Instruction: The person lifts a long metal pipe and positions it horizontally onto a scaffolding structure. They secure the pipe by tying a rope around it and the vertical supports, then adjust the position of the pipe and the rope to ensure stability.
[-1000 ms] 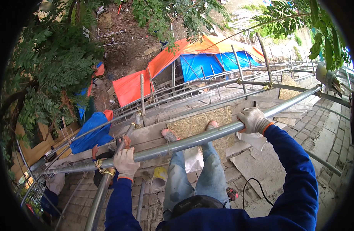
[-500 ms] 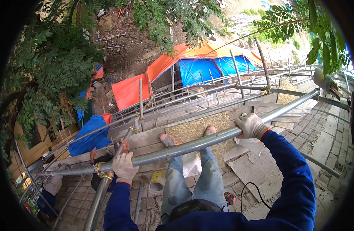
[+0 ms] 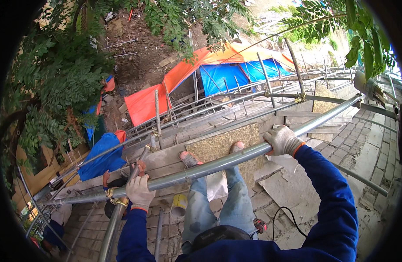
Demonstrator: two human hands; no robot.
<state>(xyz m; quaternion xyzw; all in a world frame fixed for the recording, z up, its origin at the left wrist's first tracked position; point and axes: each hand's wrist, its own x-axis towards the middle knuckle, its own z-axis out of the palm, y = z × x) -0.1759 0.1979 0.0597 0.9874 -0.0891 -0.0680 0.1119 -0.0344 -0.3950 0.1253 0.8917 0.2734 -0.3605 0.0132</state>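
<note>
Left hand (image 3: 139, 192) and right hand (image 3: 282, 140), both gloved, closed tight around long grey scaffold pipe (image 3: 209, 167), near its two ends.

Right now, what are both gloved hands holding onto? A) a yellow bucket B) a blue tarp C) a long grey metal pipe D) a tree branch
C: the left hand and the right hand are both wrapped around the long grey metal pipe, which runs across in front of the person; the blue tarp lies on the ground, apart from both hands.
</note>
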